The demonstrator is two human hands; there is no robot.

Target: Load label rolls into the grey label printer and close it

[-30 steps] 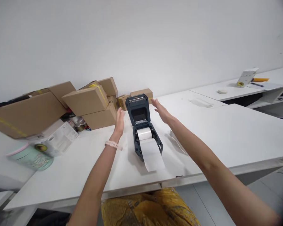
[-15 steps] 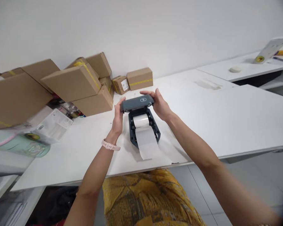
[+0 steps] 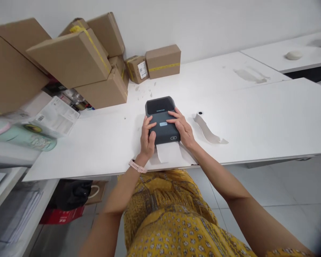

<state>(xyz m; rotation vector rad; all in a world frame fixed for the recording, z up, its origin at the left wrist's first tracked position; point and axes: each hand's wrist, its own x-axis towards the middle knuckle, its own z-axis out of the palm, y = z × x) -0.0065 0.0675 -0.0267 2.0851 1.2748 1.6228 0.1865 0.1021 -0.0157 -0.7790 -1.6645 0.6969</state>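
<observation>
A dark blue-grey paper-roll printer (image 3: 162,135) lies on the white table with its lid down. White paper (image 3: 169,152) sticks out from its near edge. My left hand (image 3: 147,137) grips the printer's left side, thumb and fingertips resting on the lid. Against the right side, my right hand (image 3: 184,130) holds it with its fingers on top, close to the light-blue button (image 3: 163,124). The roll inside is hidden under the lid. To the right lies a small loose roll of white paper (image 3: 203,125) with its tail unrolled toward me.
Cardboard boxes (image 3: 72,57) are stacked at the back left, with two smaller boxes (image 3: 164,62) against the wall. A clear package (image 3: 57,117) and a mint-green tumbler (image 3: 40,137) lie at the left. The white table's front edge (image 3: 96,175) runs close to me.
The printer's lid, raised in my hands before, has come down over the paper roll. My hands have shifted onto its sides and top. The loose paper roll at the right now shows.
</observation>
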